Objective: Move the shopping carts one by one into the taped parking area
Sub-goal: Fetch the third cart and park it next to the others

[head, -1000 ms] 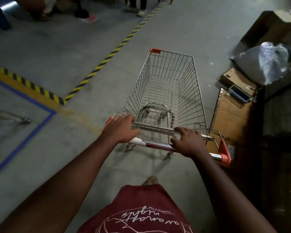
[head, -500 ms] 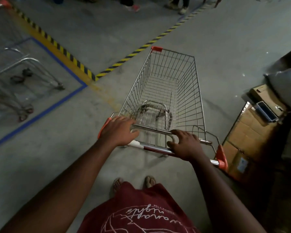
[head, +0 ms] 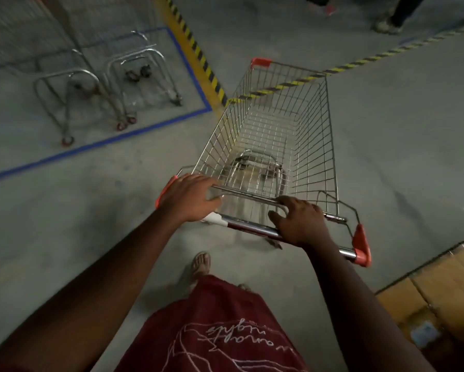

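Note:
An empty wire shopping cart (head: pixel 314 124) with orange corner caps stands in front of me on the concrete floor. My left hand (head: pixel 189 197) grips the left end of its handle bar (head: pixel 249 226). My right hand (head: pixel 302 221) grips the same bar right of centre. The parking area, outlined in blue tape (head: pixel 97 146), lies to the upper left. Two parked carts (head: pixel 97 84) stand inside it, their baskets blurred at the frame's top left.
Yellow-black hazard tape (head: pixel 196 52) runs beside the blue outline, and a second strip (head: pixel 359 61) crosses behind the cart. Cardboard boxes (head: pixel 440 299) sit at the lower right. Other people's feet (head: pixel 386 25) are at the top right. My sandalled foot (head: pixel 201 264) is below the handle.
The view has swung left and the cart with it. The blue-taped area and its parked carts are now larger and closer at upper left. The boxes slid to the lower right. Both hands kept their grip.

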